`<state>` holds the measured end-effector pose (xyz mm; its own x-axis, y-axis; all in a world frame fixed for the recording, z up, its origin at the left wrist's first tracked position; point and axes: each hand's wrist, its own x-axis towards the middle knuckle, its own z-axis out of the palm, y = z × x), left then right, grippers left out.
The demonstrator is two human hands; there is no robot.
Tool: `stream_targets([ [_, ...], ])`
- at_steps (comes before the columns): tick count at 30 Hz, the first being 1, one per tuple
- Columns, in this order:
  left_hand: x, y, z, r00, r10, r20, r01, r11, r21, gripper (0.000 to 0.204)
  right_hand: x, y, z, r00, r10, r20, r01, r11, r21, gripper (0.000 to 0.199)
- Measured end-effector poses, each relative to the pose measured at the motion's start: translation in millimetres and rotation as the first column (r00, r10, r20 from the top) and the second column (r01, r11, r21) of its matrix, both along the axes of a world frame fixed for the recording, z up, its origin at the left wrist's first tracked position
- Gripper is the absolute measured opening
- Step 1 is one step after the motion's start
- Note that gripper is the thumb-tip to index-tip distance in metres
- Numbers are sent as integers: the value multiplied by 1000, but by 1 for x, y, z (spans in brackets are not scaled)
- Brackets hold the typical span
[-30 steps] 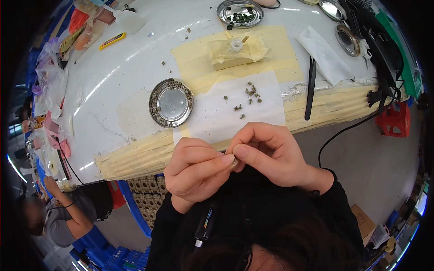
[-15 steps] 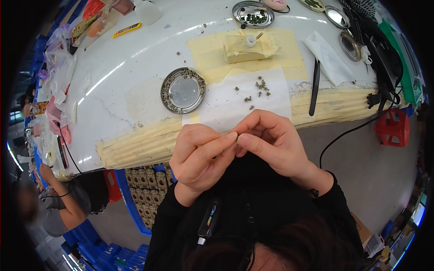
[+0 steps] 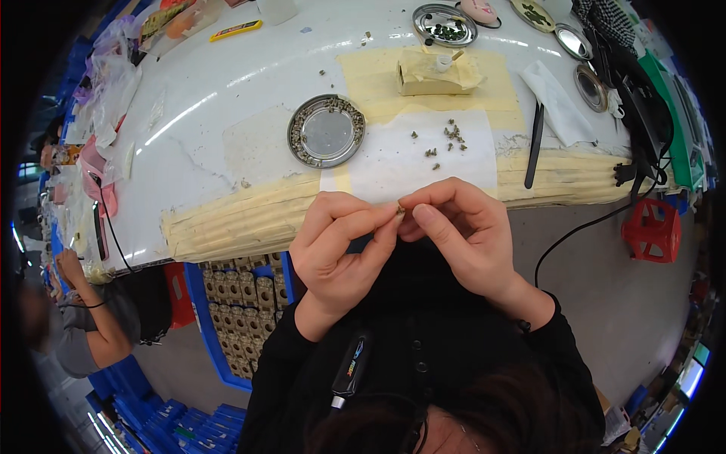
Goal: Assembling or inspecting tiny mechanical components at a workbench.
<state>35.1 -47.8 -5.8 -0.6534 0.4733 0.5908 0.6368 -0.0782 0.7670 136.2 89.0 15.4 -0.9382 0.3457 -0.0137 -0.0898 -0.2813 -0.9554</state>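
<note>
a white table (image 3: pixel 189 151) has tan tape along its near edge. below that edge, the left hand (image 3: pixel 340 246) and right hand (image 3: pixel 461 231) meet, fingertips pinched together on a tiny part (image 3: pixel 400 208). a round metal dish (image 3: pixel 326 130) and white sheet (image 3: pixel 408 155) with loose bits lie near the edge; a yellow flat pack (image 3: pixel 237 30) lies at the far edge.

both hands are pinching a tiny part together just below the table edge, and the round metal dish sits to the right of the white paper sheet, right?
Not quite. In the head view the round metal dish sits left of the white paper sheet. The left hand and right hand do pinch the tiny part.
</note>
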Motion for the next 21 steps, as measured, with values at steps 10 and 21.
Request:
stream_targets([
  [10, -7, -5, 2, 995, -103, -10, 103, 995, 5, 26, -7, 5, -1, 992, 100, 78, -88, 985, -146, 13],
  [21, -14, -3, 3, 987, -98, 126, 93, 994, 50, 21, -13, 0, 5, 999, 43, -13, -44, 991, -124, 15],
])
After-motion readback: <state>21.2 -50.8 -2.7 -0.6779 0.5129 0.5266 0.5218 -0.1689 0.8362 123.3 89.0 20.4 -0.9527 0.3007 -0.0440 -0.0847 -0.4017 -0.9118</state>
